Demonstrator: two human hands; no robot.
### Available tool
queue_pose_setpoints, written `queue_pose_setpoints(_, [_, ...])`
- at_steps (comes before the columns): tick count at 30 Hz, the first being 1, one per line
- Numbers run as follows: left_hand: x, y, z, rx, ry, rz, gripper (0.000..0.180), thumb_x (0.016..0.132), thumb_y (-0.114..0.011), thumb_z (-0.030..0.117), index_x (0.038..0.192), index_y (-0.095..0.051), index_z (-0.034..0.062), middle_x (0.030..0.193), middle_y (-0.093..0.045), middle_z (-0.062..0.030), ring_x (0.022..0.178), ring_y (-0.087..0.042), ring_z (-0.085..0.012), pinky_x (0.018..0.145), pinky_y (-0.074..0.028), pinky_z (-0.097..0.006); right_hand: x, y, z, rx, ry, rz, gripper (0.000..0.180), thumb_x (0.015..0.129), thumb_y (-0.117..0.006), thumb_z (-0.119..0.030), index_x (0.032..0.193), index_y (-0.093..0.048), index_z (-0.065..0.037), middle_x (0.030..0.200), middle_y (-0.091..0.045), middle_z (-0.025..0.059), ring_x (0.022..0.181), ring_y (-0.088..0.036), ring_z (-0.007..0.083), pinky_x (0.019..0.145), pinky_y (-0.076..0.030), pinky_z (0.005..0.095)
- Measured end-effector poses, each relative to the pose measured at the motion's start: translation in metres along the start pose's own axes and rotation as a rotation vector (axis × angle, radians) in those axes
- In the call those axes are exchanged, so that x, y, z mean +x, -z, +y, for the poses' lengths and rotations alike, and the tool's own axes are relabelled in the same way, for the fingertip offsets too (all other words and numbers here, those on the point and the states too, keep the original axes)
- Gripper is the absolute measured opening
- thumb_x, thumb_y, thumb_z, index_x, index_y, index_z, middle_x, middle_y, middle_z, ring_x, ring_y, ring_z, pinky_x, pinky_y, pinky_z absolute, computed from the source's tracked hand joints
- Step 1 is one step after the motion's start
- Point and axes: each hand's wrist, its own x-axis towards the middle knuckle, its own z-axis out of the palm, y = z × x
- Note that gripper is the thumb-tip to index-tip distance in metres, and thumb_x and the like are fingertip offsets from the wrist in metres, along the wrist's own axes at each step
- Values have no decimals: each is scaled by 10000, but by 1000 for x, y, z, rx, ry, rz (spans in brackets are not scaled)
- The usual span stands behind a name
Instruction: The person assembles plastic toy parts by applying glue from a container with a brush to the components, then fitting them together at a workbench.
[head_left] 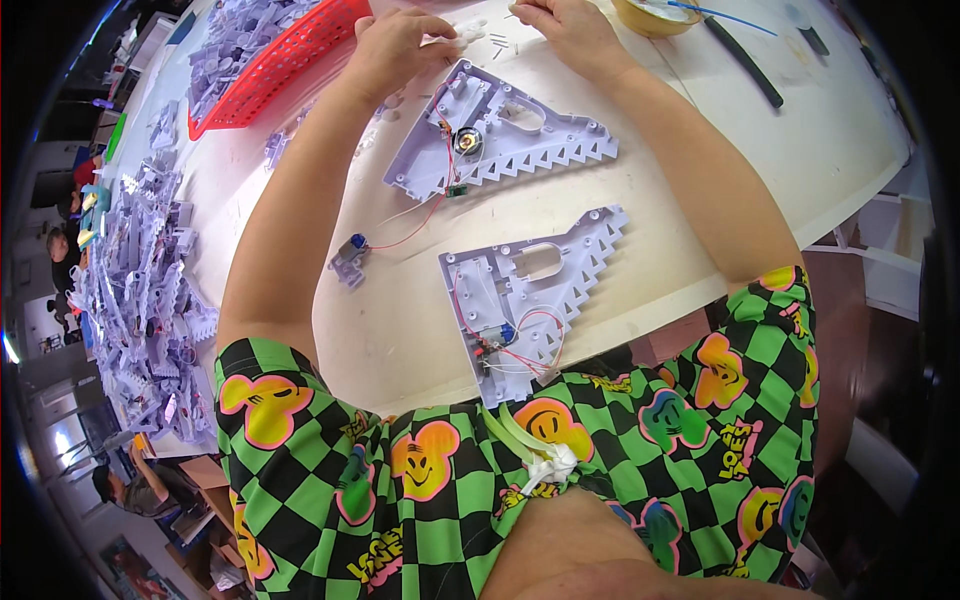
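At the top of the head view, my left hand (393, 47) reaches over the table with thumb and forefinger apart, beside small white parts (468, 34). My right hand (575, 32) is pinched at the fingertips; whatever it holds is too small to make out. Several short metal pins (499, 44) lie between the hands. Just below them rests a lavender saw-toothed plastic shell half (550, 135) with a round speaker-like part (466, 141) and thin wires. A wire runs from it to a small blue-and-lavender motor piece (350, 258). Nearer me lies a second toothed shell half (590, 235) with wiring inside.
A red perforated basket (290, 72) full of lavender parts stands at the upper left. Below it is a large heap of similar shells (145, 310). At the upper right are a yellowish bowl (655, 18), a blue thin stick (738, 22) and a black tube (745, 62).
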Motion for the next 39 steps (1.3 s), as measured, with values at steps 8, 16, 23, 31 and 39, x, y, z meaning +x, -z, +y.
queue_pose_setpoints(8, [3, 5, 27, -101, 34, -19, 184, 796, -715, 312, 911, -752, 173, 943, -688, -31, 989, -592, -218, 860, -343, -431, -2, 0, 2, -11, -4, -55, 219, 893, -606, -244, 898, -651, -29, 856, -661, 181, 813, -638, 322, 718, -480, 395])
queue_pose_setpoints(16, [2, -6, 26, -61, 34, 106, 146, 823, -692, 241, 902, -755, 136, 894, -697, -68, 885, -638, -228, 800, -413, -400, -5, 0, 3, -4, 17, -63, 218, 891, -614, -233, 915, -651, -20, 875, -659, 184, 817, -635, 321, 734, -482, 383])
queue_pose_setpoints(23, [-35, 49, 12, -1090, 383, 372, 189, 951, -599, 144, 947, -700, -17, 863, -696, -52, 726, -641, -127, 699, -510, -238, 1, 39, -12, 121, -41, -84, 143, 912, -601, -137, 889, -638, -1, 797, -635, 31, 771, -560, 107, 702, -453, 264])
queue_pose_setpoints(31, [-176, 73, 16, -1631, 847, 418, 207, 1000, -517, 154, 1161, -578, 39, 922, -656, -45, 818, -660, -143, 789, -552, -290, -40, 11, -133, 271, 195, -477, 103, 919, -603, -88, 903, -625, 11, 772, -591, 15, 730, -531, 82, 648, -429, 228])
queue_pose_setpoints(39, [-170, 52, 24, -1782, 813, 256, 236, 1005, -512, 183, 1164, -557, 14, 928, -636, -35, 863, -650, -127, 780, -566, -262, -61, -17, -149, 26, 594, -511, 84, 862, -662, -102, 886, -647, -22, 922, -615, 108, 848, -606, 264, 737, -487, 335])
